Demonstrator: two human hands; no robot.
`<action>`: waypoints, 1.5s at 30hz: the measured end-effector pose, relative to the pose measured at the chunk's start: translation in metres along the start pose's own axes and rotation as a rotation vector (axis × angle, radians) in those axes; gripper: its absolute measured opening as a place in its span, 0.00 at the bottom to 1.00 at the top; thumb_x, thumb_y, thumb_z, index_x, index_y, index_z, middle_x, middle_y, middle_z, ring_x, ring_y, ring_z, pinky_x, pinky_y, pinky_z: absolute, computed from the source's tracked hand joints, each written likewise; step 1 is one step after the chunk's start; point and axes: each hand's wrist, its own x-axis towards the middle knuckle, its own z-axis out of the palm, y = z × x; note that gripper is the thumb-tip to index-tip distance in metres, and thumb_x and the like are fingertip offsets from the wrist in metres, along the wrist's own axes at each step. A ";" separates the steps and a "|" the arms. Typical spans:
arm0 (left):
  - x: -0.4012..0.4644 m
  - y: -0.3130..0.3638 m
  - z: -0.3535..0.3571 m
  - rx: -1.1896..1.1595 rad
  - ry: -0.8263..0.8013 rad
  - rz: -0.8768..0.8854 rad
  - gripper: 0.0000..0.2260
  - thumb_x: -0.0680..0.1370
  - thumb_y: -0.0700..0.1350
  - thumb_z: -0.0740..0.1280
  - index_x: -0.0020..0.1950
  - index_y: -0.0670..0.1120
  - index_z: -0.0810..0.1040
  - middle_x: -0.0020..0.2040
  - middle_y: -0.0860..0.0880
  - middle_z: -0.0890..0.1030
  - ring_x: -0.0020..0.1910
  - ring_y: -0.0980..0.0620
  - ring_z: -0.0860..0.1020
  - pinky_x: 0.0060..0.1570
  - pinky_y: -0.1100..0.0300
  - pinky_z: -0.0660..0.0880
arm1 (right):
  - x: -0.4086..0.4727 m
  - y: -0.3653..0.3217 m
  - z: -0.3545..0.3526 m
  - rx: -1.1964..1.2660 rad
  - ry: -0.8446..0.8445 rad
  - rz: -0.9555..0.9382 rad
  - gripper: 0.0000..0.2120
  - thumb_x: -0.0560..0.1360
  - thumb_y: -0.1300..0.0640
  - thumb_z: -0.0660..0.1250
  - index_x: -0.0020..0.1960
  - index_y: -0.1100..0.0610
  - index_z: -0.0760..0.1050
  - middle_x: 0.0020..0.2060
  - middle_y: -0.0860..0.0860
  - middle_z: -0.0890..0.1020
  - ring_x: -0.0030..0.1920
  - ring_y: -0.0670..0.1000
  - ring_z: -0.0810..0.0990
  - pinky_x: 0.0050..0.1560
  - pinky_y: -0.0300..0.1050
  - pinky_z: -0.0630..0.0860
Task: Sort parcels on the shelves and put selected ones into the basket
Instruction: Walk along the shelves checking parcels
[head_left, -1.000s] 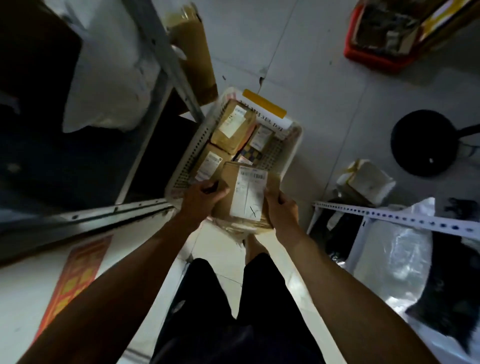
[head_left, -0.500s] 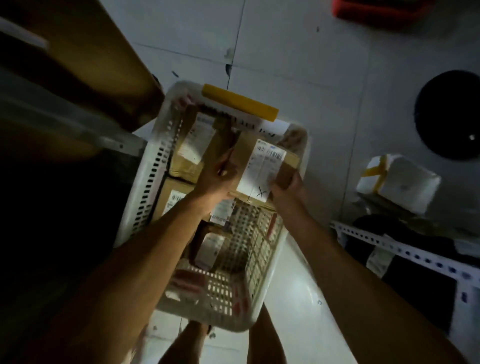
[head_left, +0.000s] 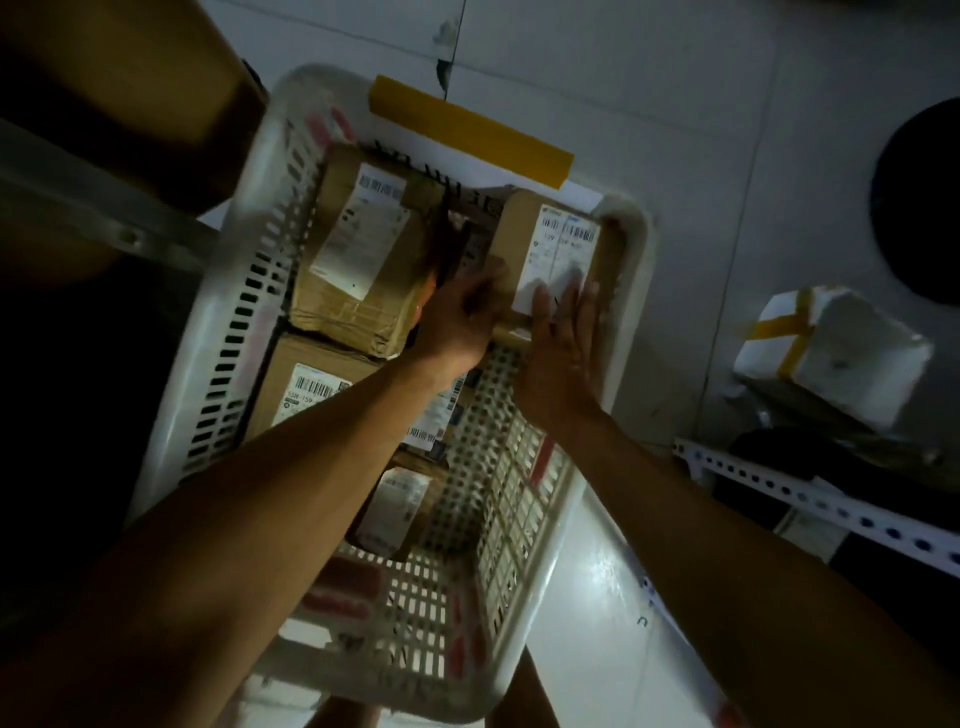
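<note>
Brown cardboard parcel (head_left: 558, 249) under both hands, inside perforated white plastic basket (head_left: 239, 332).

Dim, underexposed; left side in deep shadow; glare on floor (head_left: 597, 587); motion blur, wide-angle edge distortion.

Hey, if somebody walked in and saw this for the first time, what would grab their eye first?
Probably the two bare hands, left hand and right hand, setting a brown cardboard parcel with a white label into the far right corner of the white slotted plastic basket. Next, the strip of yellow tape on the basket's far rim, and the white foam box with yellow tape on the floor to the right.
</note>
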 end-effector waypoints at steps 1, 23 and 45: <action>-0.002 0.002 0.000 0.005 -0.007 0.003 0.17 0.80 0.28 0.62 0.70 0.32 0.72 0.54 0.43 0.79 0.42 0.62 0.80 0.38 0.74 0.74 | 0.000 -0.002 -0.001 0.007 -0.024 0.003 0.41 0.78 0.61 0.63 0.83 0.55 0.43 0.80 0.63 0.38 0.80 0.64 0.34 0.79 0.63 0.38; -0.421 0.232 -0.208 0.235 -0.044 -0.128 0.08 0.77 0.38 0.71 0.55 0.41 0.82 0.56 0.43 0.84 0.58 0.45 0.81 0.57 0.56 0.78 | -0.325 -0.153 -0.310 0.129 -0.548 -0.074 0.23 0.79 0.56 0.70 0.72 0.60 0.71 0.69 0.59 0.76 0.66 0.60 0.77 0.64 0.48 0.75; -0.951 0.112 -0.160 0.184 1.013 -0.848 0.14 0.81 0.52 0.64 0.66 0.54 0.75 0.61 0.51 0.79 0.63 0.49 0.75 0.56 0.55 0.72 | -0.710 -0.347 -0.187 -0.598 -0.989 -1.390 0.13 0.76 0.59 0.71 0.60 0.54 0.82 0.54 0.53 0.83 0.47 0.47 0.81 0.52 0.39 0.75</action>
